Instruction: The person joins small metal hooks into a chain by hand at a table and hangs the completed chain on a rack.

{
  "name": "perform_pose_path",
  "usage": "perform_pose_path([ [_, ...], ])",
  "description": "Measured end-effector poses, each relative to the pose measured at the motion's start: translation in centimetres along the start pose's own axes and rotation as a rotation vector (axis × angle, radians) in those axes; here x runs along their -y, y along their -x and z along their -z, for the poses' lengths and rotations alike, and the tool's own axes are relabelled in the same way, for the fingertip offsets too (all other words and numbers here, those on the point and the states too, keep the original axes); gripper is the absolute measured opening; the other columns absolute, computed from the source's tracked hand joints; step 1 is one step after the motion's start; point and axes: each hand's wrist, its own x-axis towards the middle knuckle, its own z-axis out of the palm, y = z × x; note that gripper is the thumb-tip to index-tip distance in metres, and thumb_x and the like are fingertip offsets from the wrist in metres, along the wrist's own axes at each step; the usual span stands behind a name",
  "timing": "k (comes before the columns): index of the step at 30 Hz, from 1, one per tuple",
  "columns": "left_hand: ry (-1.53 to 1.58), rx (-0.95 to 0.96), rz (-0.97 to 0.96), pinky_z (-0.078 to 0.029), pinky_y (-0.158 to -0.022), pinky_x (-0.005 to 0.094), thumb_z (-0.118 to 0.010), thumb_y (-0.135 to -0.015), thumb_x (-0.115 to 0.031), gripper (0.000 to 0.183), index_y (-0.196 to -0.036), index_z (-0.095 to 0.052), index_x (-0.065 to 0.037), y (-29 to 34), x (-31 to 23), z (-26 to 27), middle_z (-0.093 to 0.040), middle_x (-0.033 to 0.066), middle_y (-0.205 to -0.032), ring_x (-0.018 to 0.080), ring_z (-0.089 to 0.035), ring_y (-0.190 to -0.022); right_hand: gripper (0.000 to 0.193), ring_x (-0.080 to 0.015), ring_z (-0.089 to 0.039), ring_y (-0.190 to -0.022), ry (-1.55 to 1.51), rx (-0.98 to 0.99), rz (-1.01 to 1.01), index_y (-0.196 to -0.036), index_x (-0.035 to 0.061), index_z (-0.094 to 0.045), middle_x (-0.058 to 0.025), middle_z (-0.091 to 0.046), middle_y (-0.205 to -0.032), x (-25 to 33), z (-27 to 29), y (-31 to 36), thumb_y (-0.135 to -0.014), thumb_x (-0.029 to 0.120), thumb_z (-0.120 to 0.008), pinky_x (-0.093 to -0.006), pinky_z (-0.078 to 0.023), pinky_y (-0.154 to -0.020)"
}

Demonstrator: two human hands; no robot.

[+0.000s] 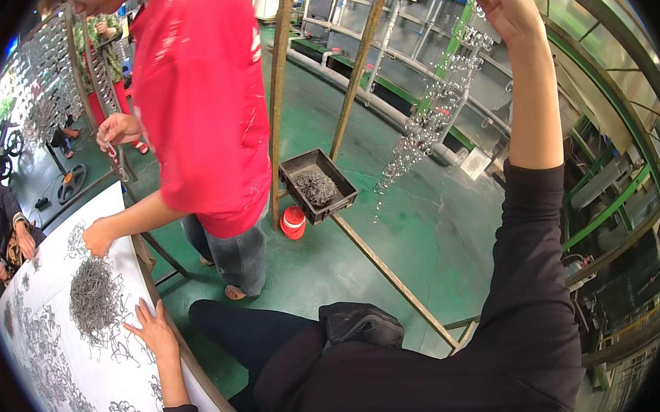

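Note:
My left hand (155,334) rests over the white table top (121,370), its fingers spread beside a heap of small grey metal hooks (96,297). Loose hooks lie scattered around it. High on the right, my right hand (505,5) is raised to the picture's upper edge with its fingers pinched together. Just beneath those fingers a long strand of shiny metal hooks (434,113) hangs down, spreading into a loose cluster. The exact grip is partly cut off by the edge of the view.
A co-worker in a red shirt (207,115) stands ahead, one hand on the table and the other at a hanging chain of hooks. A black crate (290,167) holding metal pieces and a red tub (292,223) stand near metal frame posts (281,80). Another person (2,226) sits far left.

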Motion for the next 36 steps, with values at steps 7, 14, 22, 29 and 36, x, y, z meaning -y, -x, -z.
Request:
perform_pose_path([
  [7,-0.095,-0.018,0.003,-0.006,-0.103,0.0678,-0.048,-0.083,-0.009,0.026,-0.105,-0.062,-0.008,-0.4,0.8,-1.7,-0.035,0.0124,-0.14,0.0286,-0.032,-0.13,0.027,-0.0063,-0.059,-0.082,0.14,-0.218,-0.102,-0.114,0.0011,-0.056,-0.001,-0.06,-0.096,0.7,11.4,1.8,-0.09,0.014,-0.058,-0.0129,-0.049,-0.06],
  [14,-0.176,0.243,0.035,-0.006,-0.103,0.0675,-0.05,-0.084,-0.012,0.034,-0.117,-0.057,-0.011,0.2,-2.1,4.2,-0.028,0.014,-0.144,0.0294,-0.031,-0.131,0.024,-0.0065,-0.06,-0.079,0.175,-0.111,-0.17,-0.11,0.0018,-0.058,-0.0007,-0.061,-0.094,2.2,19.5,4.1,-0.09,0.014,-0.059,-0.0122,-0.049,-0.058],
  [22,-0.323,0.18,0.076,-0.006,-0.104,0.0677,-0.048,-0.085,-0.012,0.04,-0.125,-0.051,-0.012,-0.2,0.5,-1.8,-0.023,0.0131,-0.148,0.0313,-0.027,-0.134,0.029,-0.0077,-0.06,-0.085,0.239,-0.335,-0.054,-0.118,0.0006,-0.054,-0.0041,-0.061,-0.103,2.4,23.2,3.4,-0.09,0.011,-0.056,-0.0128,-0.051,-0.065],
  [29,-0.295,0.152,0.1,-0.007,-0.105,0.0661,-0.049,-0.083,-0.011,0.042,-0.125,-0.051,-0.012,-0.4,0.9,-3.7,-0.019,0.0133,-0.149,0.0315,-0.025,-0.135,0.027,-0.011,-0.062,-0.079,0.255,-0.38,-0.007,-0.111,0.0012,-0.056,-0.0052,-0.063,-0.092,1.8,27.1,1.0,-0.087,0.01,-0.062,-0.0178,-0.052,-0.065],
  [36,-0.247,0.191,0.08,-0.001,-0.106,0.0652,-0.051,-0.079,-0.008,0.043,-0.121,-0.053,-0.008,-0.2,0.2,-1.9,-0.018,0.0179,-0.149,0.0348,-0.023,-0.135,0.017,-0.0094,-0.059,-0.071,0.264,-0.567,-0.048,-0.104,0.0038,-0.058,-0.0027,-0.062,-0.086,0.1,31.3,-1.2,-0.087,0.006,-0.06,-0.0166,-0.048,-0.054],
])
